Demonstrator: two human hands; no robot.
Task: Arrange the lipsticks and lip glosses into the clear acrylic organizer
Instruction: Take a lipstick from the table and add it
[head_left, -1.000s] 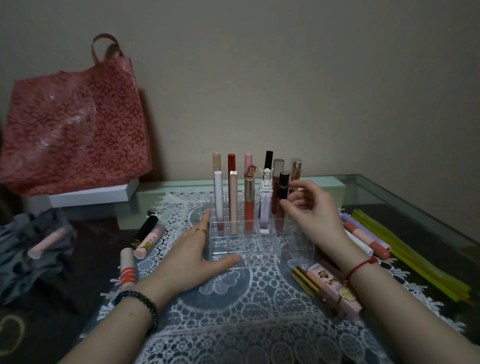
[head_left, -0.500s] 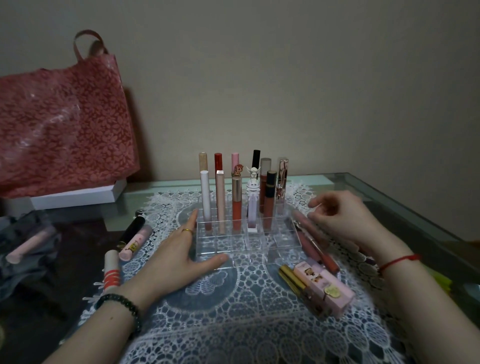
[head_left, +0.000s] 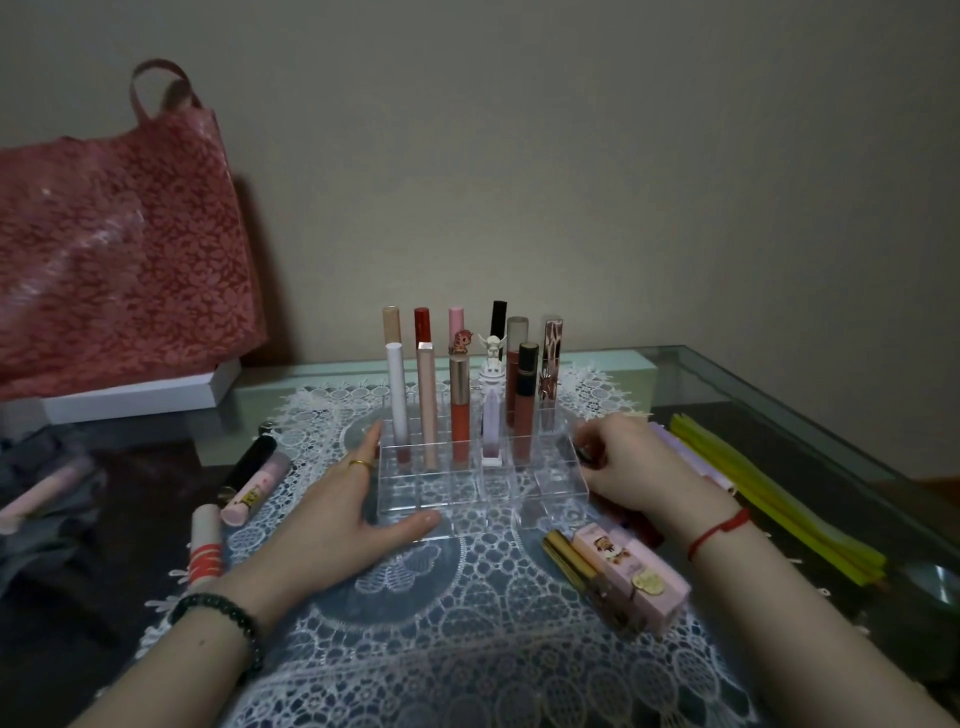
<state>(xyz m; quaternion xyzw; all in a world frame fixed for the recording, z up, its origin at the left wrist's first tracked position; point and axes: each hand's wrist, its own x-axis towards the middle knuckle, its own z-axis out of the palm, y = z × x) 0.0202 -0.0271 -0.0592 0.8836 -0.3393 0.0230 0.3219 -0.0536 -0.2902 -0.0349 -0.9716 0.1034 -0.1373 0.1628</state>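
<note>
Currently the clear organizer (head_left: 498, 501) is seen on a lace mat (head_left: 467, 634) laid over a glass table (head_left: 753, 395), close to the wall. Eleven tubes are stood upright in its two back rows. Six are counted at the rear, among them a red lipstick (head_left: 422, 325) and a pink-capped tube (head_left: 456, 322). Five are counted in front, among them a white tube (head_left: 396, 395), an orange gloss (head_left: 460, 415) and an angel-topped tube (head_left: 492, 405). The left hand (head_left: 337, 519) is laid flat on the mat with fingers straight and nothing grasped; its index finger is set along the organizer's left wall and its thumb along the front wall. The right hand (head_left: 634, 467) is held just right of the organizer, fingers curled over tubes lying there. A dark tip is shown at the fingertips, but the area is blurred and a grasp cannot be told. A black stick (head_left: 249, 462), a cartoon-print tube (head_left: 257, 486) and a red-banded tube (head_left: 205, 545) are left lying left of the organizer. A pink box (head_left: 631, 571) and a gold tube (head_left: 569, 561) are placed near the right wrist. Yellow strips (head_left: 769, 499) are seen far right, and a red bag (head_left: 119, 249) far left.
</note>
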